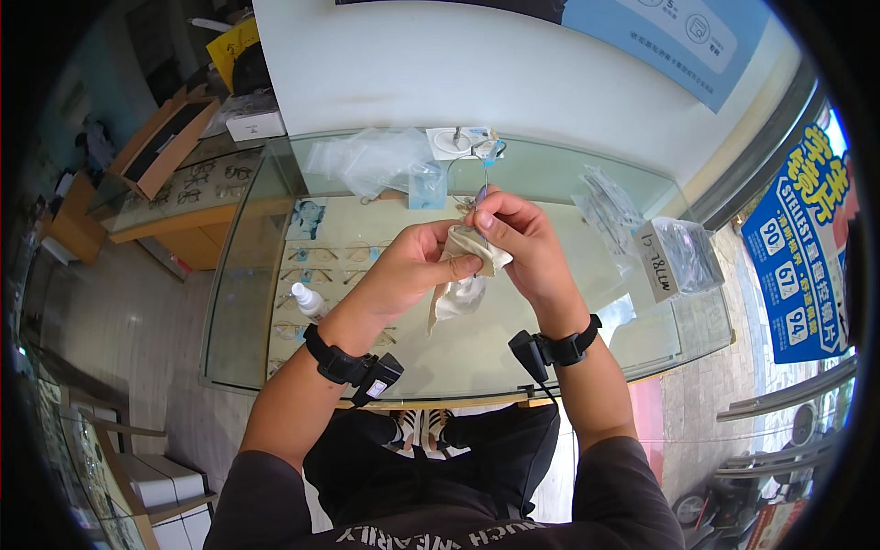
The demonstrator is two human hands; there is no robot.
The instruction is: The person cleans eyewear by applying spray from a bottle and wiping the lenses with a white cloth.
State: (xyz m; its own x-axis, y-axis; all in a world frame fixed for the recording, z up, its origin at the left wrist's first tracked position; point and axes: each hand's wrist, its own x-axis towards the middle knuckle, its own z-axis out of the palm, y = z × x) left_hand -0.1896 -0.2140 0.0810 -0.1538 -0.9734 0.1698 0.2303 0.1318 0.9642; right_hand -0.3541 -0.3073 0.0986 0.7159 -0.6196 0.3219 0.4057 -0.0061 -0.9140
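Both hands meet above a glass display counter (550, 344). My left hand (423, 258) pinches a cream cleaning cloth (457, 302), its thumb pressed on the folds while the lower end hangs free. Close against it, my right hand (515, 230) grips a thin metal piece, apparently part of wire-rimmed eyeglasses (486, 177), between thumb and fingertips. A slender temple rises above the fingers; the cloth and fingers hide much of the rest. The right hand also touches the cloth's edge. A white spray bottle (309, 302) stands on the glass beside my left forearm.
Rows of eyeglasses (313, 254) lie inside the counter. Clear plastic bags (375, 161) and a white card (457, 142) are along its far side. At right are plastic sleeves (608, 206) and a marked box (677, 258). An open carton (161, 141) rests on the left counter.
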